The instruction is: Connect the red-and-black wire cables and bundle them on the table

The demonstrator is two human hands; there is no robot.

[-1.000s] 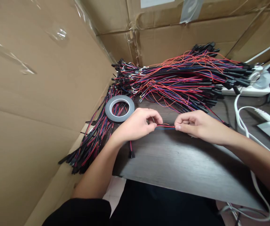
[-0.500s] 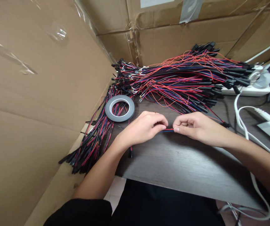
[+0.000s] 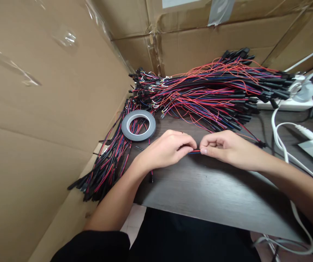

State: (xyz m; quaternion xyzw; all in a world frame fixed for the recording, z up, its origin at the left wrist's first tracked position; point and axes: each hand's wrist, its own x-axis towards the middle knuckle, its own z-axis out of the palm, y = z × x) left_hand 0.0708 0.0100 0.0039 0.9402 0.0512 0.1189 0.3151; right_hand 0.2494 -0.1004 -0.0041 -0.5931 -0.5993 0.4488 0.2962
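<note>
Pinching thin red-and-blue wires (image 3: 197,151) in left hand (image 3: 169,149), right hand (image 3: 226,148) | bringing left hand toward three o'clock | leaving shorter span exposed

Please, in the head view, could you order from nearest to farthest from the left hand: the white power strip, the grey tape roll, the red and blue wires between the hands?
1. Red and blue wires: in the left hand's pinch.
2. Grey tape roll: leftward and behind.
3. White power strip: far right, back.
</note>
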